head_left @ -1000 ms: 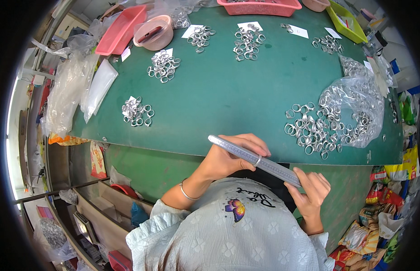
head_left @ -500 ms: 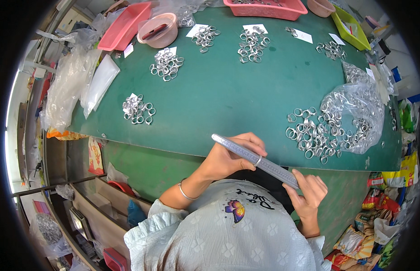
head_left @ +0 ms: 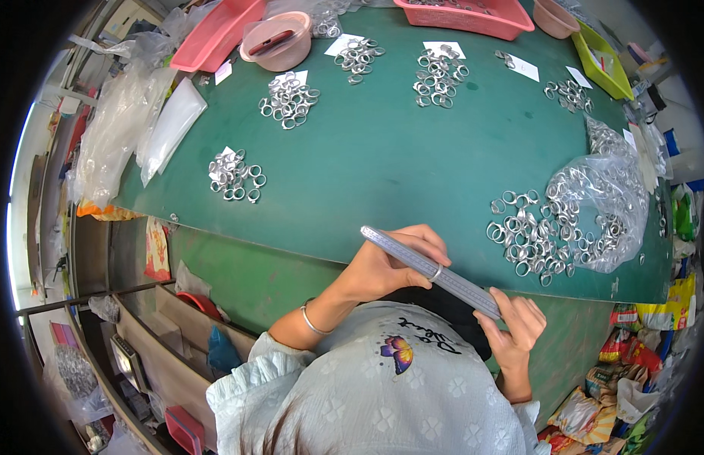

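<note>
In front of my body I hold a grey ring mandrel (head_left: 466,292) marked with a scale, slanting from upper left to lower right. A silver ring (head_left: 437,273) encircles the mandrel near its middle. My left hand (head_left: 390,262) is closed around the ring, pinching it between thumb and fingers. At the mandrel's lower right end, my right hand (head_left: 517,322) grips it with thumb and fingers. To the right on the table lies a loose heap of silver rings (head_left: 525,233), beside an open clear plastic bag (head_left: 606,189) full of more rings.
The green table (head_left: 352,167) carries several ring piles with white paper slips, including a left pile (head_left: 236,178). Along the back stand a pink tray (head_left: 466,21), a pink bowl (head_left: 287,54) and a green basket (head_left: 606,72). Plastic bags (head_left: 117,144) lie at the left edge.
The view has shifted slightly, so the table and its piles appear a little displaced. Both hands keep their hold, and the ring stays at about the same place on the mandrel.
</note>
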`<state>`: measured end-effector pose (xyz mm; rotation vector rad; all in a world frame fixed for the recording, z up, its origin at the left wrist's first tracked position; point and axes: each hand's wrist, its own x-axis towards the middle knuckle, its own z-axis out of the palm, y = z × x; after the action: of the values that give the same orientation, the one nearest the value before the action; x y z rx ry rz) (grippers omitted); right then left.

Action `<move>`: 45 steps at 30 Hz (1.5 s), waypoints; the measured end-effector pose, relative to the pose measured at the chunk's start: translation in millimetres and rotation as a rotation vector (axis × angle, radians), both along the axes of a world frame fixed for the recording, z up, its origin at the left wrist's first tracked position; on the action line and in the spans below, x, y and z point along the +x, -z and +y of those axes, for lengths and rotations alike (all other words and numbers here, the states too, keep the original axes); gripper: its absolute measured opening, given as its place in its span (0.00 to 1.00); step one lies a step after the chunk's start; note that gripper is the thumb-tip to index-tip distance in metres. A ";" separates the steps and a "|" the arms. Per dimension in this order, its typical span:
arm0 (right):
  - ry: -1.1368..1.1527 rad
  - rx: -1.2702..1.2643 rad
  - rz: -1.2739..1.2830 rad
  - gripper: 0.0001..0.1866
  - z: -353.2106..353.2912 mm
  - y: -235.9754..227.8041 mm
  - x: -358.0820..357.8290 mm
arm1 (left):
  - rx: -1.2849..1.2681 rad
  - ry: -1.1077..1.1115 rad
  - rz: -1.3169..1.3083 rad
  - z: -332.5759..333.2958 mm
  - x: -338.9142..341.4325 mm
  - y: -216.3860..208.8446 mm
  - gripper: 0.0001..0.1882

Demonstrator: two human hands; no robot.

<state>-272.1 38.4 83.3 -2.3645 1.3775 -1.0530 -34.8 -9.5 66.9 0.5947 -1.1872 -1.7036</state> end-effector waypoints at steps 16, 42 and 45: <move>0.035 0.347 0.078 0.13 -5.8 -15.6 23.8 | 0.222 -0.536 0.126 11.3 51.4 29.4 0.13; -0.155 0.250 0.159 0.20 -44.7 -3.1 44.1 | 0.057 -0.416 0.139 2.3 95.3 26.7 0.16; -0.220 0.269 0.168 0.21 -48.2 -14.7 58.7 | 0.205 -0.274 0.115 6.5 73.2 15.5 0.15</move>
<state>-213.3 -9.9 98.0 -2.3748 1.1878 -0.5831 38.4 -3.0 51.4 0.7380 -0.8147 -1.6103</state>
